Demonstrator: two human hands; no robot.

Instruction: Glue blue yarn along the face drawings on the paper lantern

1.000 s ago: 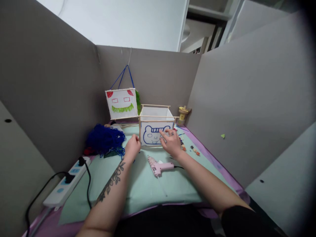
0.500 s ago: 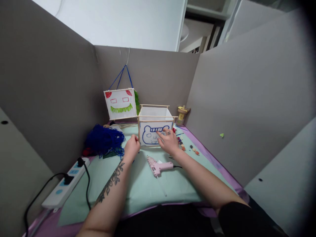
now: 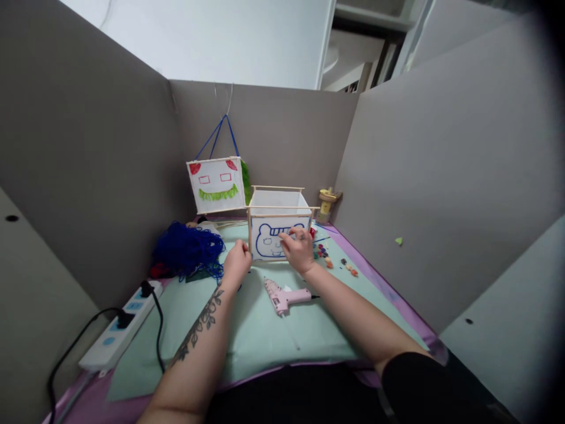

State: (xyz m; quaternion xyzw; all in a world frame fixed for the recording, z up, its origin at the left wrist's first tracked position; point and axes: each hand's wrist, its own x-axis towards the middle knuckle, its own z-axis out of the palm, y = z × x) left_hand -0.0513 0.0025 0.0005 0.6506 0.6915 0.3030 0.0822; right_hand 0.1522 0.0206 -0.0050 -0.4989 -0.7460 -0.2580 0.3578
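A box-shaped white paper lantern (image 3: 258, 228) with a thin wooden stick frame stands on the table. Its front panel carries a bear face outlined in blue. My left hand (image 3: 239, 259) is closed at the lantern's lower left corner, fingers around the edge. In front of the panel is my right hand (image 3: 301, 250), thumb and forefinger close together at the middle of the face; anything between them is too small to see. Part of the drawing is hidden behind it. A pink hot glue gun (image 3: 282, 296) lies below, a clear glue stick (image 3: 291, 334) sticking out of its back.
A second paper lantern (image 3: 216, 200) hangs on blue strings at the back left. Blue yarn (image 3: 188, 250) is heaped at left, beside a white power strip (image 3: 117, 330). Small coloured pieces (image 3: 324, 256) lie at right, near a yellowish cup-like object (image 3: 326, 203). Grey partitions (image 3: 282, 129) surround the table.
My right hand has shifted slightly left, its forefinger and thumb drawing closer together at the panel. My left hand stays at the lantern's corner. The view has shifted slightly.
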